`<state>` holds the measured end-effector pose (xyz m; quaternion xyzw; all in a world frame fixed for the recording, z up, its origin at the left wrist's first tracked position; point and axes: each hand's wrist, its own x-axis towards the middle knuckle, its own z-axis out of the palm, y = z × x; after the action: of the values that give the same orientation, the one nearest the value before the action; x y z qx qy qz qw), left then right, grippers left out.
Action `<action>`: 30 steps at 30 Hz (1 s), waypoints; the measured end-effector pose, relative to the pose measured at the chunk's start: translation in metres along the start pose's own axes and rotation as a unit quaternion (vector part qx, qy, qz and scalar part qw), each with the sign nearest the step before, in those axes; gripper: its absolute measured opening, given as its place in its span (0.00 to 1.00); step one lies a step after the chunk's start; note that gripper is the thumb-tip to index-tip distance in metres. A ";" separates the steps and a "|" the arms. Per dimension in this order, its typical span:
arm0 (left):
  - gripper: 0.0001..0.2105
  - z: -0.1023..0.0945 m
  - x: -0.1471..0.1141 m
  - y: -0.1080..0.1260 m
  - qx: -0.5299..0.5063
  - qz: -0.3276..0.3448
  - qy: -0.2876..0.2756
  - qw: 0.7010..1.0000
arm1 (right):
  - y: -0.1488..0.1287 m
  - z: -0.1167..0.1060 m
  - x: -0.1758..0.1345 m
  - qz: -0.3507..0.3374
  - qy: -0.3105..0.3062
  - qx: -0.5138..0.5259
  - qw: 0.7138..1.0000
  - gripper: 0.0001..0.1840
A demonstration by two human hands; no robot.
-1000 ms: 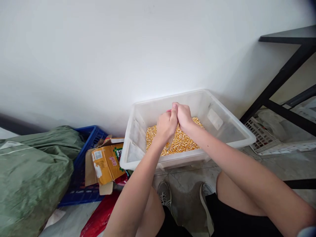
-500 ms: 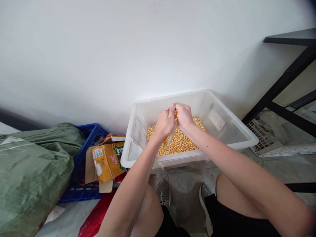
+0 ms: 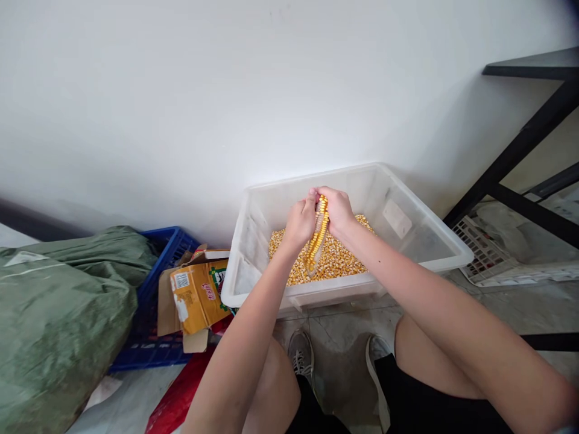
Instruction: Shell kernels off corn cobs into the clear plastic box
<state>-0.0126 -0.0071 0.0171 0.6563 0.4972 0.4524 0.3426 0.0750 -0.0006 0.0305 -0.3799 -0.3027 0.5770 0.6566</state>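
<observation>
Between my two hands is a corn cob (image 3: 319,235), partly stripped, with rows of yellow kernels left along it and pale bare cob beside them. My left hand (image 3: 301,222) is closed around its left side, thumb near the top end. From the right, my right hand (image 3: 337,210) grips the upper part, its fingers mostly hidden behind the cob. Both hands are over a translucent white plastic bin (image 3: 425,265). Loose corn kernels (image 3: 344,259) cover the bin's bottom below them.
A blue crate (image 3: 149,355) with a torn orange cardboard box (image 3: 203,298) and a green sack (image 3: 67,325) stand left. Red plastic (image 3: 176,398) lies on the floor. At right are a black metal frame (image 3: 511,150) and a white basket (image 3: 484,250). A wall rises behind.
The cob has turned between my hands, so its yellow kernel rows now face me where bare cob showed before. Both hands stay in nearly the same place above the bin.
</observation>
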 end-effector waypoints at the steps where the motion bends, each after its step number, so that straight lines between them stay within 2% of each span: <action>1: 0.30 0.000 0.003 -0.003 -0.013 -0.011 -0.013 1.000 | 0.000 -0.001 0.003 0.011 0.010 0.010 1.000 0.10; 3: 0.29 -0.002 0.008 -0.007 -0.035 -0.035 -0.027 0.998 | -0.002 -0.003 0.007 0.037 0.035 0.048 0.998 0.10; 6: 0.29 -0.006 0.010 -0.008 -0.041 -0.085 0.015 0.995 | -0.006 -0.006 0.012 0.060 0.080 0.099 0.990 0.09; 8: 0.32 -0.008 0.005 -0.004 -0.007 -0.094 0.031 0.995 | -0.008 -0.008 0.015 0.055 0.105 0.114 0.986 0.08; 9: 0.33 -0.008 0.002 -0.002 0.022 -0.083 0.018 0.996 | -0.009 -0.009 0.016 0.047 0.117 0.119 0.985 0.08; 11: 0.35 -0.006 -0.006 0.003 0.096 -0.042 -0.056 0.993 | -0.011 -0.009 0.018 0.039 0.131 0.123 0.983 0.09; 13: 0.36 -0.002 -0.011 0.006 0.156 -0.014 -0.093 0.983 | -0.013 -0.009 0.019 0.044 0.120 0.114 0.985 0.10; 14: 0.36 0.000 -0.013 0.007 0.178 -0.011 -0.086 0.980 | -0.014 -0.009 0.018 0.051 0.103 0.106 0.988 0.11; 17: 0.38 0.003 -0.014 0.008 0.237 -0.020 -0.015 0.971 | -0.016 -0.005 0.014 0.077 0.033 0.094 0.992 0.15; 19: 0.39 0.005 -0.014 0.009 0.271 -0.022 0.011 0.962 | -0.015 -0.001 0.010 0.087 0.017 0.089 0.992 0.18; 25: 0.43 0.011 -0.016 0.014 0.318 -0.012 -0.024 0.948 | -0.008 0.006 0.006 0.071 0.139 0.056 0.986 0.17; 30: 0.43 0.012 -0.014 0.009 0.308 0.018 -0.010 0.951 | -0.007 0.004 0.009 0.041 0.145 0.053 0.987 0.11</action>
<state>0.0006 -0.0231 0.0175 0.7432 0.5970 0.2770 0.1205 0.0764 0.0087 0.0379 -0.4362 -0.1572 0.5576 0.6885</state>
